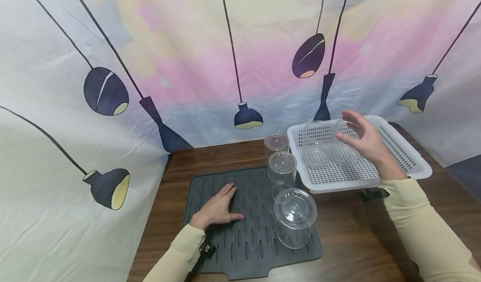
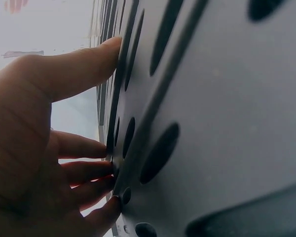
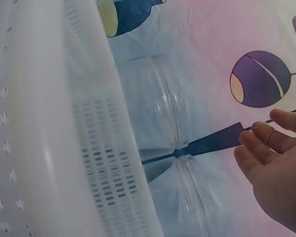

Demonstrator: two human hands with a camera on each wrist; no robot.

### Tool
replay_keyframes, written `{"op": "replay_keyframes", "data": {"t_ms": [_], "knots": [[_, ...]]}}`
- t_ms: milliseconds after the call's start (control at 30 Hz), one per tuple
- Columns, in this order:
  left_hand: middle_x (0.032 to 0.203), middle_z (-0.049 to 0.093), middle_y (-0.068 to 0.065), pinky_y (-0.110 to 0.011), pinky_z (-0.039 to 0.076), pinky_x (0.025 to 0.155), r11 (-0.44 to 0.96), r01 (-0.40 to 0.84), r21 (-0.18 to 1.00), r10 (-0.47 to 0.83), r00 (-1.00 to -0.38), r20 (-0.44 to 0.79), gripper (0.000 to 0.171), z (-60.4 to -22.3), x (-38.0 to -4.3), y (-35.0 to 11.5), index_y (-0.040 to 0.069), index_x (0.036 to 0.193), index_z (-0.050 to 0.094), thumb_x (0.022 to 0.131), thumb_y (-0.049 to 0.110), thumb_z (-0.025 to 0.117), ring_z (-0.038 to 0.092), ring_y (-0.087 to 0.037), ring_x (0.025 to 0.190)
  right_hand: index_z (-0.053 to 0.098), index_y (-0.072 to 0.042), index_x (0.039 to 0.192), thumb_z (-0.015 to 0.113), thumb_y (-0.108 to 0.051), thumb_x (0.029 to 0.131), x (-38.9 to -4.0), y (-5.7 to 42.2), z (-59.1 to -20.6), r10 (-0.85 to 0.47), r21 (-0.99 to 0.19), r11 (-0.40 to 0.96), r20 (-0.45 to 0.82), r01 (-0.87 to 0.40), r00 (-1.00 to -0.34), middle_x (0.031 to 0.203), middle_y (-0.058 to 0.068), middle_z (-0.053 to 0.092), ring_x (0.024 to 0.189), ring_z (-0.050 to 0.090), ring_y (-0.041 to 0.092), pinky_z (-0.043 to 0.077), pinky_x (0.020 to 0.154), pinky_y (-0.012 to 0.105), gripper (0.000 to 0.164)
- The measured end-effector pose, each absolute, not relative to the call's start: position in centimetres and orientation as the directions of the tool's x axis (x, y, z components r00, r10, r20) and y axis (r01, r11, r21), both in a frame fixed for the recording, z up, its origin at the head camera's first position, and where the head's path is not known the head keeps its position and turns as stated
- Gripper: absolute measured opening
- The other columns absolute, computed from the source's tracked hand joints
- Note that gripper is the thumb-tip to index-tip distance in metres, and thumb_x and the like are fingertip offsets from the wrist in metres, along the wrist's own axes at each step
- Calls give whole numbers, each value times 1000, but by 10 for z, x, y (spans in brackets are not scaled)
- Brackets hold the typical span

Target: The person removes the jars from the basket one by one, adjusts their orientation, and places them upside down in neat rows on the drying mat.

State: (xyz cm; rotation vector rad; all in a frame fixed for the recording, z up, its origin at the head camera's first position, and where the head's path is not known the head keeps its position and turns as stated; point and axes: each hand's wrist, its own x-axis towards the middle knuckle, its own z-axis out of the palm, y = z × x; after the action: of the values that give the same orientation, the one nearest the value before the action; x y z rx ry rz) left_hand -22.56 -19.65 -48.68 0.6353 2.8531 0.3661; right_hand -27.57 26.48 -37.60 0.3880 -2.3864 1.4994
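My left hand (image 1: 218,209) rests on a dark grey drying mat (image 1: 255,240), thumb spread away from the fingers; in the left wrist view its fingertips touch the ribbed surface. On the mat's right side stand three clear jars in a row: a wide one (image 1: 294,219) in front, a narrower one (image 1: 282,173) behind it and another (image 1: 277,144) at the back. Above the white basket (image 1: 338,186), my right hand (image 1: 366,144) has its fingers loosely bent and holds nothing. Two clear jars (image 3: 165,103) stand side by side in that basket, the right one nearest this hand.
The mat and basket lie on a brown wooden table (image 1: 345,240). A cloth backdrop (image 1: 195,64) printed with hanging lamps rises behind the table and along its left side. The basket's left rim is close beside the back jars.
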Motion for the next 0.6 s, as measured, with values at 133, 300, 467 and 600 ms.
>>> {"op": "replay_keyframes", "data": {"t_ms": [133, 300, 467, 600], "knots": [[159, 26, -14, -51, 37, 110, 878, 390, 277, 437, -889, -136, 98, -487, -226, -197, 3, 151, 35, 79, 56, 75, 26, -31, 147, 28, -15, 155, 70, -22, 91, -278, 268, -375, -53, -831, 441, 354, -340, -934, 157, 14, 31, 142, 31, 38, 32, 113, 51, 76], [159, 27, -15, -51, 37, 110, 876, 393, 279, 439, -889, -130, 98, -487, -226, -197, 3, 151, 35, 78, 55, 75, 26, -31, 147, 30, -11, 154, 69, -15, 91, -287, 271, -378, -49, -835, 407, 384, -370, -922, 156, 18, 31, 142, 31, 38, 25, 117, 50, 74], [159, 26, -15, -51, 36, 111, 875, 392, 283, 441, -887, -134, 97, -486, -225, -197, 3, 151, 34, 79, 55, 75, 26, -32, 147, 26, -9, 154, 70, -18, 91, -291, 273, -380, -35, -845, 419, 353, -334, -935, 157, 18, 28, 143, 29, 39, 24, 117, 52, 78], [160, 26, -14, -52, 36, 110, 876, 389, 287, 439, -888, -138, 97, -486, -225, -196, 3, 151, 33, 79, 54, 74, 26, -32, 147, 26, -8, 155, 71, -21, 90, -294, 274, -380, -22, -845, 437, 334, -309, -942, 157, 19, 28, 143, 28, 40, 25, 116, 54, 80]]}}
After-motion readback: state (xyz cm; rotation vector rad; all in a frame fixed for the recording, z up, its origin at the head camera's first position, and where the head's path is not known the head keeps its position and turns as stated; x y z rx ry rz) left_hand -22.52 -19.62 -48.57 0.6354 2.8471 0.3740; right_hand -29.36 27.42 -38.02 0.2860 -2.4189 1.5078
